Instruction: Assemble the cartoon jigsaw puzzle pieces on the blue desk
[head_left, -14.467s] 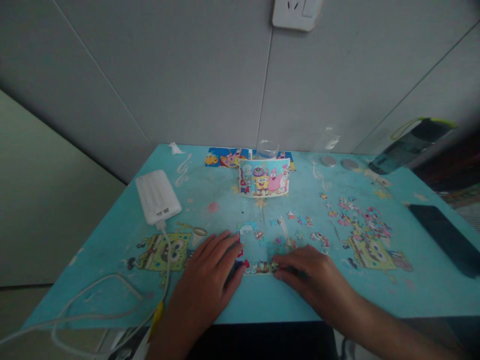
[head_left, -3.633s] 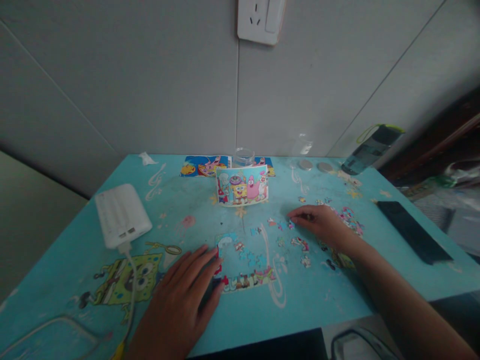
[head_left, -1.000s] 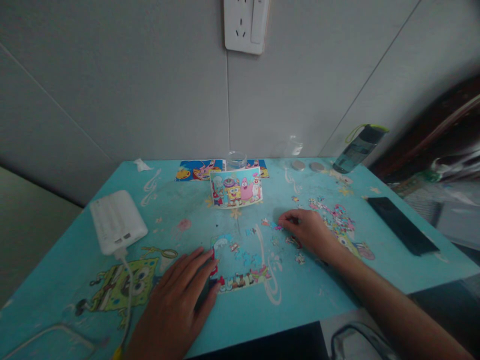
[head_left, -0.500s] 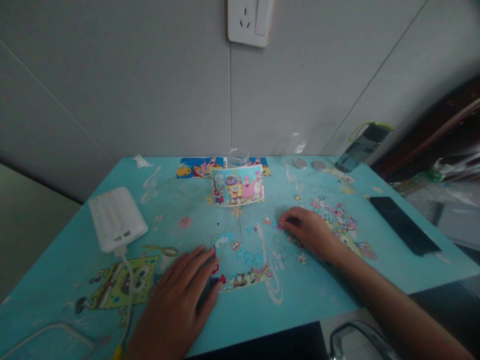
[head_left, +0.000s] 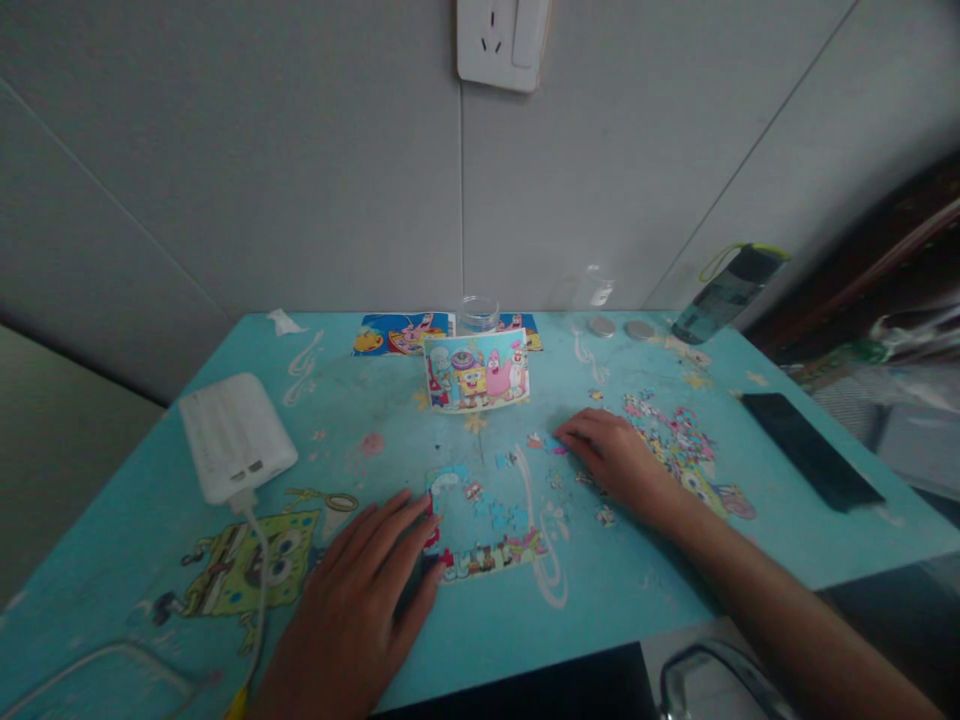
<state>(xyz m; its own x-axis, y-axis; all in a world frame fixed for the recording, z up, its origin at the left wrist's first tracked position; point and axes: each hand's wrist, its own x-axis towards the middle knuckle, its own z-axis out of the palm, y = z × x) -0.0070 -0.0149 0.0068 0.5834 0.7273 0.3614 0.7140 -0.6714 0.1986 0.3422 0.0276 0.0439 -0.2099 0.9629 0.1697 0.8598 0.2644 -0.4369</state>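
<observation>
My left hand (head_left: 367, 590) lies flat with fingers stretched out, its fingertips at the left edge of a partly assembled jigsaw puzzle (head_left: 487, 560). The puzzle's left side and bottom row are joined, and several loose blue pieces (head_left: 499, 512) lie inside its outline. On the right, my right hand (head_left: 611, 455) has thumb and fingers pinched together at a small pink-and-blue jigsaw puzzle piece (head_left: 556, 448) by the table surface. More loose pieces (head_left: 604, 515) lie under and beside this hand. A picture card (head_left: 480, 375) showing cartoon characters stands propped behind the puzzle.
A heap of puzzle pieces (head_left: 682, 430) lies right of my right hand. Further right are a black phone-like slab (head_left: 810, 450) and a bottle (head_left: 724, 295). A clear jar (head_left: 478, 314) stands at the back. A white power bank (head_left: 236, 437) with a cable lies left.
The fingertips of my right hand have shifted slightly up and left by the small pieces. My left hand stays in place on the puzzle's edge.
</observation>
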